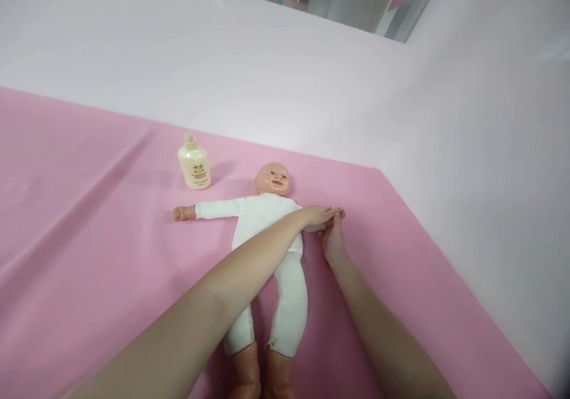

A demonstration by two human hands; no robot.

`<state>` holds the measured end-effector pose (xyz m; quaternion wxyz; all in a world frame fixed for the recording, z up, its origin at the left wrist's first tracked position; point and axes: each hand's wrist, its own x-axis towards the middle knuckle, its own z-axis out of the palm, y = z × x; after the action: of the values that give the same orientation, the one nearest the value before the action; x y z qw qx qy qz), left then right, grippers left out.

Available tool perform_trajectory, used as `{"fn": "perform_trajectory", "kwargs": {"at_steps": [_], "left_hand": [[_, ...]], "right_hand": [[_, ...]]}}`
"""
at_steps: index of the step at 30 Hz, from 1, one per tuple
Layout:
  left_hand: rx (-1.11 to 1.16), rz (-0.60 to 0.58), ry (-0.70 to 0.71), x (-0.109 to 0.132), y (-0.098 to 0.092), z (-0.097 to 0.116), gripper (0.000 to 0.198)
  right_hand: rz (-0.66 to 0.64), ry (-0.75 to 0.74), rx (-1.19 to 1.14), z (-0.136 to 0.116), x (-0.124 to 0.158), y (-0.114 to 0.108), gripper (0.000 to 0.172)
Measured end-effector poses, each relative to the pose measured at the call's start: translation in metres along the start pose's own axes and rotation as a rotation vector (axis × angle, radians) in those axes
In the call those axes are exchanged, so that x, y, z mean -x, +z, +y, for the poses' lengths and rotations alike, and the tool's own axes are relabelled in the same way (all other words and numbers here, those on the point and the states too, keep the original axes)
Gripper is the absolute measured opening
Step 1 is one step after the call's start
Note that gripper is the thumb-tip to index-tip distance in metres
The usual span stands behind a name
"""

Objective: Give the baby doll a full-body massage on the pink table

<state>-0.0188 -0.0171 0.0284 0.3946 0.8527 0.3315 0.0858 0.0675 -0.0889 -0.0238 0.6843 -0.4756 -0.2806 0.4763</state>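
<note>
A baby doll (262, 221) with a white cloth body lies on its back, head away from me and arms stretched out sideways. My left hand (317, 215) reaches across its chest to the doll's hand (341, 213) on the right side, fingers closed there. From below, my right hand (333, 240) grips that same small hand, its fingertips meeting those of my left. Much of the doll's forearm is covered by my fingers. The doll's other hand (183, 212) rests on the pink surface, untouched.
A pump bottle (195, 167) of pale yellow liquid stands upright beyond the doll's outstretched left-side arm. The pink sheet (102, 221) has a long crease at left. White walls (285, 90) border it behind and at right, with a window (347, 1) at the top.
</note>
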Motion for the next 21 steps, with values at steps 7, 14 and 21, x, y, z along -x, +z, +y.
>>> {"fn": "perform_trajectory", "kwargs": {"at_steps": [7,14,21], "left_hand": [[0.005,-0.006,0.002,-0.0024,0.0013,-0.0021,0.066],[-0.004,0.001,-0.001,-0.0012,0.0002,-0.0013,0.065],[-0.003,0.001,0.003,-0.0023,0.0012,-0.0018,0.066]], "right_hand": [[-0.01,-0.013,0.038,-0.0002,-0.0009,-0.0001,0.06],[-0.008,0.001,-0.001,-0.0008,0.0007,0.001,0.057],[-0.005,0.007,0.02,0.0002,0.0001,-0.0006,0.062]]}}
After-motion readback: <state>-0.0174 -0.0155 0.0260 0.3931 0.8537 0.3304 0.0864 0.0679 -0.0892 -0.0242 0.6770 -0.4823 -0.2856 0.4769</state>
